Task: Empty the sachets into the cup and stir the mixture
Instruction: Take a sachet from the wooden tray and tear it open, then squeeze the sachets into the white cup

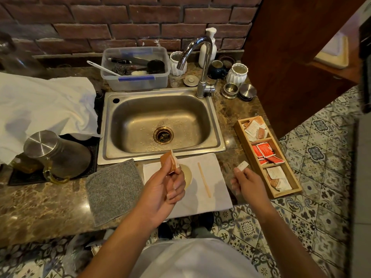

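Sachet, brown, pinched in left hand, just below the middle of the frame. Held up over the cup, a bit to the cup's left. Long side runs up and down, tipped a little to the right, top end up. Looks torn open at the top, so next comes a tip over to pour. Needs to swing right and down, because the cup mouth sits just under and to the right of the grip. Left hand is nearest the cup, almost on top of it in the frame.

Cup stands on a white napkin, in front of the sink. Pale liquid inside. Mostly hidden by the hand.

Stick, thin and wooden, lies flat on the napkin just right of the cup. Long way runs from top to bottom, leaning a bit right at the bottom. Not picked up yet, so no stirring yet.

Right hand, right of the stick, pinches a small white scrap, likely the torn-off top. Closer to the stick than the left hand.

Tray, wooden, at the right, three parts, more sachets inside: pale, red, pale.

Writing on the sachets too small to read. No brand to be made out.
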Tool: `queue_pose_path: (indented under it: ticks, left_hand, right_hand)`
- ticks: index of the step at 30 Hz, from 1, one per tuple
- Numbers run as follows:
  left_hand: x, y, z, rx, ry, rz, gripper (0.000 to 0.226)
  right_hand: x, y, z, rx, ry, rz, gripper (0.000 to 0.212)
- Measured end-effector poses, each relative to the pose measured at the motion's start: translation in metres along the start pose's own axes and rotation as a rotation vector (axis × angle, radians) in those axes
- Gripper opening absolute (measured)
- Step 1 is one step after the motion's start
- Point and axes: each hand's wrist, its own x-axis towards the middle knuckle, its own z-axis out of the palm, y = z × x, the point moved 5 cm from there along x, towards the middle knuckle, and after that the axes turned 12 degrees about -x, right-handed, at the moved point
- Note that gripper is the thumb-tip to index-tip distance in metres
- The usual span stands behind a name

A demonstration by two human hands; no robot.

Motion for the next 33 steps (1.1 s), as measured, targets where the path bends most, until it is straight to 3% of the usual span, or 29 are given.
queue_pose_path:
  ticks: [6,15,33]
  left_hand:
    - [0.001,-0.010,-0.005,0.095,-0.030,-0.069,0.047]
    - [0.000,-0.006,-0.005,0.220,0.018,-0.012,0.043]
    - [0.007,-0.008,-0.003,0.273,0.033,-0.001,0.041]
  right_hand:
    - [0.032,0.050,0.001,-0.203,0.054,0.163,0.025]
    - [0.063,0.087,-0.011,-0.234,0.093,0.378,0.022]
    - [0.049,0.068,-0.020,-0.148,0.150,0.370,0.027]
